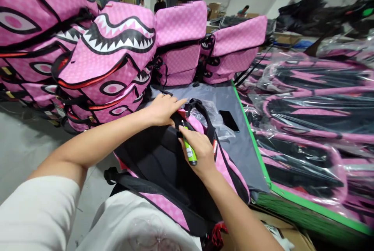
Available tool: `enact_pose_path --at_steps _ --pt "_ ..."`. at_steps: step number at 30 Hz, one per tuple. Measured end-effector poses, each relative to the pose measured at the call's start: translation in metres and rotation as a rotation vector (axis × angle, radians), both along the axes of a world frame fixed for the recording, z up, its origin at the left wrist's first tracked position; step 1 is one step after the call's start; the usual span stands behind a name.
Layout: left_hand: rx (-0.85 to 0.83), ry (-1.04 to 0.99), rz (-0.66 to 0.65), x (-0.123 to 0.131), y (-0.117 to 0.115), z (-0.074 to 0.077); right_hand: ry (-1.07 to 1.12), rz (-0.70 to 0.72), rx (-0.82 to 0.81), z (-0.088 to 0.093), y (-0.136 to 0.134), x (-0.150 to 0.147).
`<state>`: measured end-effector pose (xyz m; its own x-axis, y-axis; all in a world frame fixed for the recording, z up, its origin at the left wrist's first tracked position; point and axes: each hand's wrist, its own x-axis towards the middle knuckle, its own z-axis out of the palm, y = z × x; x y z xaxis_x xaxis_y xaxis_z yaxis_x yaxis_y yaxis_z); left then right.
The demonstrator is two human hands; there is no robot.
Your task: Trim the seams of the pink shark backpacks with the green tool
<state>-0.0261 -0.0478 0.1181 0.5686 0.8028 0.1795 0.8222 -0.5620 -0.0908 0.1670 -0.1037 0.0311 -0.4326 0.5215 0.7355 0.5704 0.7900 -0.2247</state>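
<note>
A pink-and-black backpack (157, 153) lies in front of me at the table's edge, its black padded back and straps facing up. My right hand (200, 147) is closed around a slim lime-green tube (189, 150) with a white label, a black lower end and a narrow tip; its exact kind is unclear. That tip points at the bag's top edge, near a black strap loop (201, 108). My left hand (163, 110) rests on the same edge, fingers stretched toward the loop and thumb lower down. What lies under its palm is hidden.
Pink shark-face bags (117, 60) are stacked at left, with more pink bags (181, 25) behind. A clear plastic bag (217, 120) and a dark phone (229, 121) lie on the grey tabletop (248, 161). Plastic-wrapped bags (315, 110) fill the right, beyond a green edge. Several people are in the background.
</note>
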Motion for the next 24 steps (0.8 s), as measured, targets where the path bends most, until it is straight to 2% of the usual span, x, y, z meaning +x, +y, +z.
enact_pose_path --at_steps 3,5,7,9,11,13,16,19,24 --pt "-0.072 0.082 0.036 0.009 0.027 -0.008 0.036 0.006 -0.036 -0.014 -0.009 -0.007" --pt "-0.066 0.111 0.052 0.012 0.035 -0.015 0.071 0.024 -0.034 -0.022 -0.018 -0.006" --pt "-0.022 0.115 0.022 0.011 0.034 -0.02 0.077 0.019 -0.02 -0.028 -0.023 -0.003" --pt "0.057 0.091 -0.075 0.009 0.025 -0.022 0.09 0.014 -0.016 -0.032 -0.023 0.0" --pt "0.117 0.064 -0.18 0.005 0.014 -0.024 0.149 0.017 -0.024 -0.035 -0.021 0.001" --pt "0.138 0.07 -0.223 0.004 0.005 -0.025 0.243 0.02 -0.048 -0.037 -0.019 0.001" --pt "0.155 0.129 -0.176 0.008 0.003 -0.029 0.371 0.025 -0.14 -0.038 -0.02 0.0" --pt "0.144 0.154 -0.128 0.015 0.008 -0.033 0.396 -0.002 -0.24 -0.037 -0.022 0.0" --pt "0.093 0.092 -0.136 0.017 0.009 -0.031 0.343 -0.068 -0.182 -0.034 -0.015 0.005"
